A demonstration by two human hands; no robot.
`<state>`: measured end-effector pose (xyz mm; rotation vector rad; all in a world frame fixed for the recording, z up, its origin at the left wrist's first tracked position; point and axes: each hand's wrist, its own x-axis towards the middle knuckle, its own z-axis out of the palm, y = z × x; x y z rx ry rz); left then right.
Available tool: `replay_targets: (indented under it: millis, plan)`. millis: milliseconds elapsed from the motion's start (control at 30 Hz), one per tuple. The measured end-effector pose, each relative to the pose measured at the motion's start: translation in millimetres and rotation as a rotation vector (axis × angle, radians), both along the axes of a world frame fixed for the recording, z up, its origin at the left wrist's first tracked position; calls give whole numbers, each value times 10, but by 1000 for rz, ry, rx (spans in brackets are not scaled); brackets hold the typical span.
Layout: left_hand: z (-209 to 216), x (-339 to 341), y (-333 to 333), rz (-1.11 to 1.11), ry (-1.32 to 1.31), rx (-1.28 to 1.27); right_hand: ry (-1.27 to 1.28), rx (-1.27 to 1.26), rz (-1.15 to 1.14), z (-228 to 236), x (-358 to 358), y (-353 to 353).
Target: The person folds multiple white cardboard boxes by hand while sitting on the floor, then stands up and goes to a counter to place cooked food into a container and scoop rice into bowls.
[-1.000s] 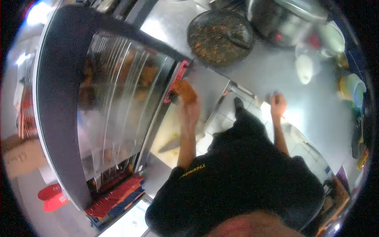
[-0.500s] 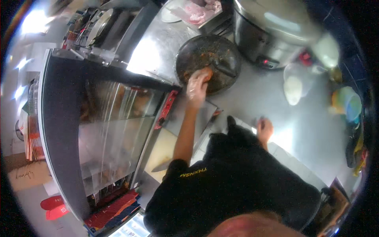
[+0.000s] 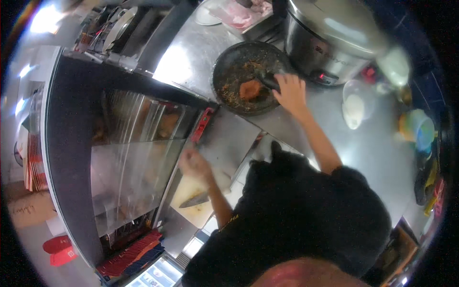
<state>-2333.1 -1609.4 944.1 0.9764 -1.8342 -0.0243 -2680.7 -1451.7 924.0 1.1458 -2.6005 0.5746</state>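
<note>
A dark speckled pan (image 3: 229,103) sits on the metal counter, with browned bits spread over its bottom. In it lies an orange-brown piece of food (image 3: 249,89), flat and soft-edged. My right hand (image 3: 290,93) reaches over the pan's right rim, its fingers closed round a black utensil (image 3: 270,82) whose working end I cannot make out. My left hand (image 3: 195,165), smeared by motion, hangs over the near left counter, above a pale cutting board (image 3: 184,184). A knife (image 3: 196,200) lies on that board.
A glass-fronted cabinet (image 3: 129,177) stands on the left. A large steel cooker (image 3: 315,52) with a red light is behind the pan on the right. A tray of pink raw meat (image 3: 244,14) sits at the back, and a clear container (image 3: 354,110) on the right.
My left hand has left the pan and moved back toward the cutting board. The food now lies in the pan. My right hand has moved up from the counter edge to the utensil.
</note>
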Motion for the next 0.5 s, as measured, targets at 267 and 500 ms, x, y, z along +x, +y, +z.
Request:
replay_targets:
  millis: [267, 500]
  plan:
    - [809, 1724, -308, 761, 82, -89, -72, 387, 117, -406, -278, -673]
    - [683, 2446, -672, 796, 88, -59, -630, 129, 139, 449, -480, -748]
